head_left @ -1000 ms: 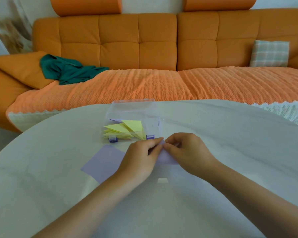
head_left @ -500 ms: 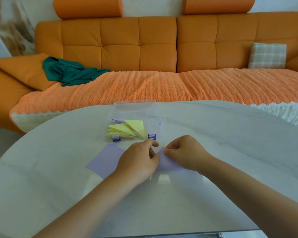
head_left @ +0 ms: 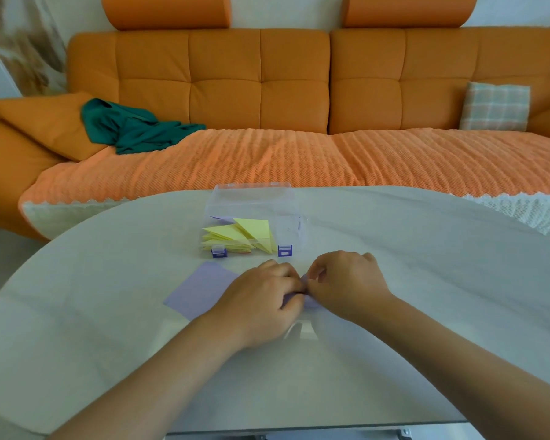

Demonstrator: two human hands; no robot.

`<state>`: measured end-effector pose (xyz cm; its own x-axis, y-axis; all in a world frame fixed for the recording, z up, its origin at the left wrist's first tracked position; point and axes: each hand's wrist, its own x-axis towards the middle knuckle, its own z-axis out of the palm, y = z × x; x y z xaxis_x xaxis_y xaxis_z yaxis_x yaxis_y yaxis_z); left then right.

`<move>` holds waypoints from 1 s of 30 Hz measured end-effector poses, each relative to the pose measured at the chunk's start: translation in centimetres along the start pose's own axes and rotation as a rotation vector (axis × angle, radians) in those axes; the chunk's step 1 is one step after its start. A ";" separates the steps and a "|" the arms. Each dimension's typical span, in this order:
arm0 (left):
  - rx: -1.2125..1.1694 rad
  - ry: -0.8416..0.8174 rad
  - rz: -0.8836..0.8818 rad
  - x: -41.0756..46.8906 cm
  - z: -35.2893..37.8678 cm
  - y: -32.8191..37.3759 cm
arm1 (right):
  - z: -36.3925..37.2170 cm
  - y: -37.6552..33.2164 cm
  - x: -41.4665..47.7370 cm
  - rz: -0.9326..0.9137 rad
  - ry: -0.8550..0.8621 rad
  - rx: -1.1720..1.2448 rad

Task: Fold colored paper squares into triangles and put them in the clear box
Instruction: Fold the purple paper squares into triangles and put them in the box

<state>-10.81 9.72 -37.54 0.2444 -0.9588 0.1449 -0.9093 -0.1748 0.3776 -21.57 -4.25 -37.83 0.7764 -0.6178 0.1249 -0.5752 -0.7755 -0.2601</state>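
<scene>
A clear box [head_left: 251, 198] with blue latches stands open on the table, holding several yellow folded triangles [head_left: 235, 236] and a bit of lavender paper. Just in front of it, my left hand [head_left: 261, 300] and my right hand [head_left: 346, 281] meet over a small lavender paper piece [head_left: 308, 301], fingertips curled and pinching it between them. Most of that piece is hidden under the hands. A flat lavender paper square [head_left: 200, 289] lies on the table to the left, partly under my left hand.
The pale oval table [head_left: 108, 328] has its far edge close behind the box. Beyond it stands an orange sofa [head_left: 267, 90] with a green cloth [head_left: 131, 128] and a plaid cushion [head_left: 494, 106].
Both hands have drawn slightly nearer to me and pressed closer together over the lavender piece; less of it shows now. The view shifted a little.
</scene>
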 end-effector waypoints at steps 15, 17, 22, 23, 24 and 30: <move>0.261 0.010 0.206 -0.9 -0.2 0.5 | -1.1 0.5 0.3 -0.179 -0.107 -0.157; 0.246 -0.001 0.213 -1.4 0.0 0.8 | -1.0 0.5 0.3 -0.151 -0.111 -0.119; 0.244 -0.004 0.199 -2.5 0.4 1.4 | -1.0 0.6 0.3 -0.117 -0.107 -0.091; 0.254 0.000 0.199 -2.6 0.6 1.5 | -0.9 0.7 0.3 -0.115 -0.103 -0.093; 0.273 0.003 0.198 -3.0 0.7 1.7 | -0.9 0.6 0.1 -0.116 -0.103 -0.090; 0.236 -0.011 0.102 -4.2 1.9 2.4 | -0.9 0.6 -0.1 -0.124 -0.085 -0.071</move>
<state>-14.69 12.93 -39.00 0.1450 -0.9762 0.1610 -0.9828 -0.1234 0.1372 -22.25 -4.76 -37.11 0.8597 -0.5060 0.0693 -0.4883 -0.8541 -0.1790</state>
